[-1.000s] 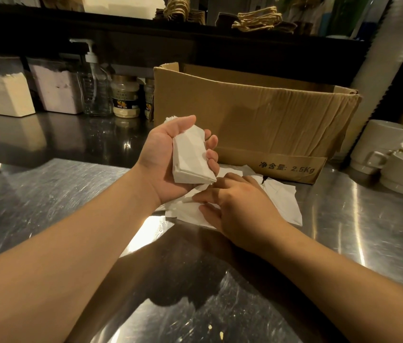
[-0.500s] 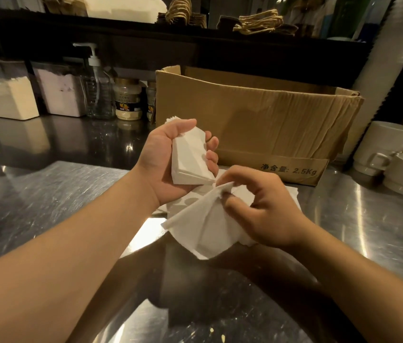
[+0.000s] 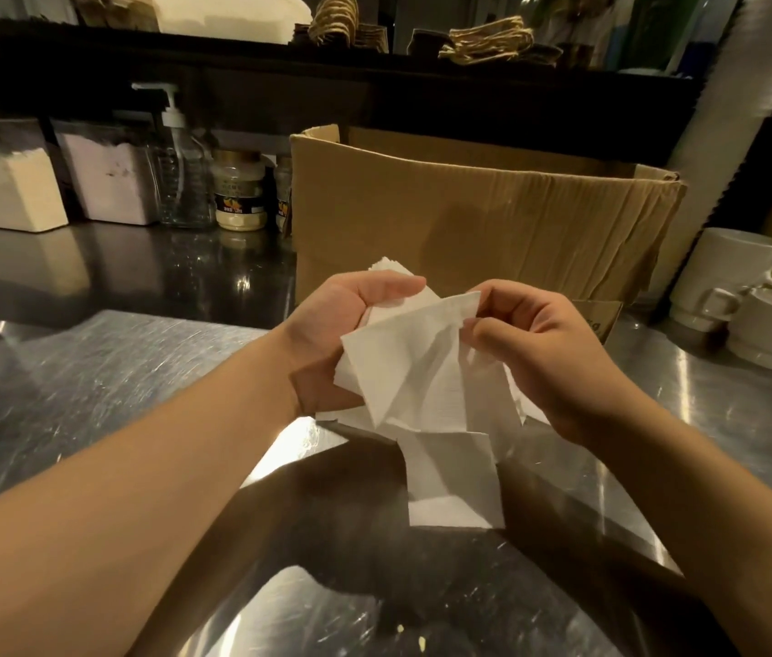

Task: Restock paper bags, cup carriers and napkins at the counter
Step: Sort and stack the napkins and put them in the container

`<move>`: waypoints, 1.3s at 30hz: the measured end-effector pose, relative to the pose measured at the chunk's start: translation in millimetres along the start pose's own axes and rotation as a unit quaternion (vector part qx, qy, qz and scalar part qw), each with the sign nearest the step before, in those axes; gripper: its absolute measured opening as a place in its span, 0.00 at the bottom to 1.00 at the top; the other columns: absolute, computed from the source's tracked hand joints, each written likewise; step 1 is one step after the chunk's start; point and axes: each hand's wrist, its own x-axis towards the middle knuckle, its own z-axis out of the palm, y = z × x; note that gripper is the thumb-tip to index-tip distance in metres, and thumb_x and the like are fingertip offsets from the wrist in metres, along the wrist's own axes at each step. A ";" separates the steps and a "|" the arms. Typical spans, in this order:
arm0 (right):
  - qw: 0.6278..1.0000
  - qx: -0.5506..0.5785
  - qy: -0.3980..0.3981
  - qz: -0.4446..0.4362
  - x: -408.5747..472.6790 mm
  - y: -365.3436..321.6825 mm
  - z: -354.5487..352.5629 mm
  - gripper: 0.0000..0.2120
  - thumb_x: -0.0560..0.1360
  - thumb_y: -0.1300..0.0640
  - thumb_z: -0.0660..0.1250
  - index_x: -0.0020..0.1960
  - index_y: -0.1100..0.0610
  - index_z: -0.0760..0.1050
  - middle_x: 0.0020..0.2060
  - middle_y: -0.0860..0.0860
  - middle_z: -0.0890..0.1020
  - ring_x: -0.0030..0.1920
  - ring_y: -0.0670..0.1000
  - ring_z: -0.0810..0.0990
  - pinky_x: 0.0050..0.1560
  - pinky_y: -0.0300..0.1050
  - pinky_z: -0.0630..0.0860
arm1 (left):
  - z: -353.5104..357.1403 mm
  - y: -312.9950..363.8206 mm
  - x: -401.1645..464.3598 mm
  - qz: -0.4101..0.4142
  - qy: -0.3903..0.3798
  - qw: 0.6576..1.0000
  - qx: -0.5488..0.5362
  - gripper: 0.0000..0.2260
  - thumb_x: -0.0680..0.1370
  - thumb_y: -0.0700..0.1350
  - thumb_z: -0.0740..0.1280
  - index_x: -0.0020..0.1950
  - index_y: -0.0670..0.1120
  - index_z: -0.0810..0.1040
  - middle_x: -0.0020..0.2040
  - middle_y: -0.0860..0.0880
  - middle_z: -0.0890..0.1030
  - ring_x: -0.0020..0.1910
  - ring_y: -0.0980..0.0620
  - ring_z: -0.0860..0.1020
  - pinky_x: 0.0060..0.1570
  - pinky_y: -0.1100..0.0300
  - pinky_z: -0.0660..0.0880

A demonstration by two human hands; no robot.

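My left hand (image 3: 332,324) grips a stack of white napkins (image 3: 391,272), mostly hidden behind a loose napkin; only the stack's top corner shows above the thumb. My right hand (image 3: 540,353) pinches the top edge of loose white napkins (image 3: 417,367) and holds them up against the stack. More loose napkin sheets (image 3: 450,481) hang down and rest on the steel counter (image 3: 104,386). An open brown cardboard box (image 3: 469,220) stands right behind both hands.
White mugs (image 3: 754,315) stand at the right. At the back left are napkin holders (image 3: 14,192), a pump bottle (image 3: 180,182) and jars (image 3: 237,192). A dark shelf above carries paper bags with twine handles (image 3: 483,40).
My right hand has lifted loose napkins off the counter and raised them up to the stack in my left hand, which now hides most of the stack.
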 end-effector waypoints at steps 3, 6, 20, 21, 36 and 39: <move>0.999 -0.040 0.009 -0.003 0.9 -2.3 -3.1 0.09 0.79 0.63 0.67 0.45 0.55 0.83 0.40 0.50 0.85 0.42 0.49 0.84 0.46 0.43 0.82 | 0.5 -1.3 1.5 -0.003 -0.018 1.000 0.022 0.26 0.71 0.55 0.68 0.67 0.45 0.75 0.48 0.44 0.83 0.44 0.45 0.82 0.51 0.50 0.78; 0.998 -0.063 0.022 -0.005 0.5 -1.1 -2.1 0.05 0.79 0.59 0.68 0.48 0.53 0.83 0.42 0.48 0.86 0.45 0.51 0.85 0.47 0.46 0.84 | 1.9 -2.9 1.9 -0.006 -0.045 0.998 0.031 0.21 0.73 0.59 0.67 0.60 0.49 0.78 0.46 0.45 0.83 0.43 0.47 0.83 0.43 0.55 0.83; 0.977 -0.150 -0.016 -0.153 -2.7 0.0 -14.1 0.09 0.77 0.44 0.68 0.55 0.47 0.79 0.52 0.47 0.79 0.55 0.52 0.78 0.53 0.40 0.76 | -1.6 -9.7 10.7 -0.050 -0.007 0.999 -0.018 0.26 0.69 0.40 0.67 0.68 0.45 0.73 0.53 0.40 0.82 0.51 0.41 0.81 0.60 0.43 0.77; 0.969 -0.164 -0.053 -0.175 -4.3 -1.8 -18.6 0.13 0.74 0.42 0.69 0.55 0.47 0.80 0.52 0.48 0.78 0.56 0.53 0.77 0.54 0.41 0.76 | -1.4 -8.8 9.3 -0.048 -0.011 0.999 -0.019 0.25 0.69 0.41 0.66 0.67 0.45 0.72 0.52 0.40 0.82 0.49 0.41 0.82 0.57 0.44 0.79; 0.867 -0.434 -0.244 -0.037 -14.6 -20.7 -14.0 0.19 0.65 0.32 0.75 0.48 0.38 0.72 0.54 0.29 0.67 0.60 0.34 0.63 0.70 0.49 0.63 | -6.3 1.1 3.2 -0.002 0.084 0.993 -0.087 0.28 0.70 0.47 0.71 0.70 0.46 0.71 0.50 0.41 0.83 0.42 0.46 0.81 0.43 0.52 0.81; 0.852 -0.456 -0.258 -0.023 -13.8 -21.2 -11.1 0.18 0.68 0.34 0.75 0.53 0.35 0.73 0.54 0.32 0.67 0.58 0.36 0.62 0.67 0.45 0.63 | -7.4 2.8 3.2 0.015 0.080 0.987 -0.138 0.29 0.71 0.53 0.71 0.69 0.44 0.73 0.51 0.41 0.82 0.42 0.47 0.81 0.43 0.53 0.80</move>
